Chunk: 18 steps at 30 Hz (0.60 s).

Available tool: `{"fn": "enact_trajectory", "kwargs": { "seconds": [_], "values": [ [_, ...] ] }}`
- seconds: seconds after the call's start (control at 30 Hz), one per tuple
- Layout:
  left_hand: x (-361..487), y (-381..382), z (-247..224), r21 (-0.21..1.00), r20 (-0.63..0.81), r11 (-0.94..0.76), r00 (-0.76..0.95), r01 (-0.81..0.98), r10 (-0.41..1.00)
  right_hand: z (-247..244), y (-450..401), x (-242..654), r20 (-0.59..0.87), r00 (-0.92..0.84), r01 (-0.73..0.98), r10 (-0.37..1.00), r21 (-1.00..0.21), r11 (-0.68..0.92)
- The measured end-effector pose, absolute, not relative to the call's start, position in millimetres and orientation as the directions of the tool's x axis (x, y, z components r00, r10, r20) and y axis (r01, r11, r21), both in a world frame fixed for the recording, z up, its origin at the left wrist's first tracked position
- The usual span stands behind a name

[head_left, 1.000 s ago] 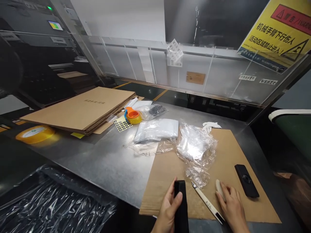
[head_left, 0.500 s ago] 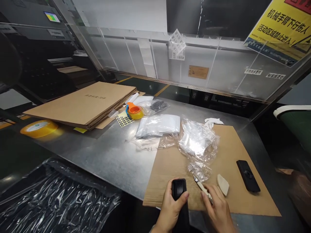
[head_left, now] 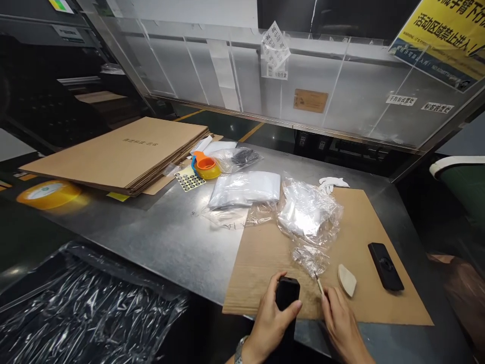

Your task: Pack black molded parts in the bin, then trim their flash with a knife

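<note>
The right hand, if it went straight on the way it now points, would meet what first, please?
Probably the crumpled clear plastic, with the tip of the craft knife in the right hand arriving first; depth there is unclear, so they may already touch.

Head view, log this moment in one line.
left hand: holds black object | right hand: holds knife | pale pad: on cardboard | other black object: on cardboard

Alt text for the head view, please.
Left hand grips a black object; right hand holds a slim knife-like tool over cardboard. Around them: crumpled clear plastic, a beige piece, another black object.
</note>
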<state>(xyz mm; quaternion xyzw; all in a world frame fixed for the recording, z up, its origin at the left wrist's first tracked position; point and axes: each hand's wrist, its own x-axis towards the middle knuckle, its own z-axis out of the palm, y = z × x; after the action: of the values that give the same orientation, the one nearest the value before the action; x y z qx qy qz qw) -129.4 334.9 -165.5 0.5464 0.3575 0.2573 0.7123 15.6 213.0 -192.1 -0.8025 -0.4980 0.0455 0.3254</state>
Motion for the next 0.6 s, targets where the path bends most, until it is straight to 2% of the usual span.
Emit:
{"fn": "enact_trajectory", "kwargs": {
  "seconds": [0.1, 0.2, 0.37, 0.47, 0.6],
  "values": [
    [-134.0, 332.5, -160.4, 0.961, -0.239, 0.268, 0.677, 0.063, 0.696, -179.1, 213.8, 12.3, 0.154, 0.599, 0.585, 0.786, -0.754, -0.298],
    [-139.0, 330.4, -154.8, 0.959, -0.263, 0.246, 0.758, 0.139, 0.597, -161.7, 213.5, 5.6, 0.050, 0.588, 0.394, 0.807, -0.889, -0.233],
    [-149.0, 328.3, -145.2, 0.958, -0.268, 0.211, 0.857, 0.192, 0.440, -130.1, 210.8, -2.7, 0.103, 0.400, 0.448, 0.911, -0.889, -0.096],
    [-153.7, 327.7, -138.6, 0.962, -0.274, 0.131, 0.870, 0.241, 0.410, -117.9, 211.6, -3.0, 0.136, 0.291, 0.499, 0.947, -0.866, -0.029],
    [-155.2, 327.9, -131.4, 0.934, -0.352, 0.068, 0.863, 0.352, 0.361, -113.8, 212.6, -1.2, 0.144, 0.232, 0.516, 0.962, -0.856, 0.003]
  ]
}}
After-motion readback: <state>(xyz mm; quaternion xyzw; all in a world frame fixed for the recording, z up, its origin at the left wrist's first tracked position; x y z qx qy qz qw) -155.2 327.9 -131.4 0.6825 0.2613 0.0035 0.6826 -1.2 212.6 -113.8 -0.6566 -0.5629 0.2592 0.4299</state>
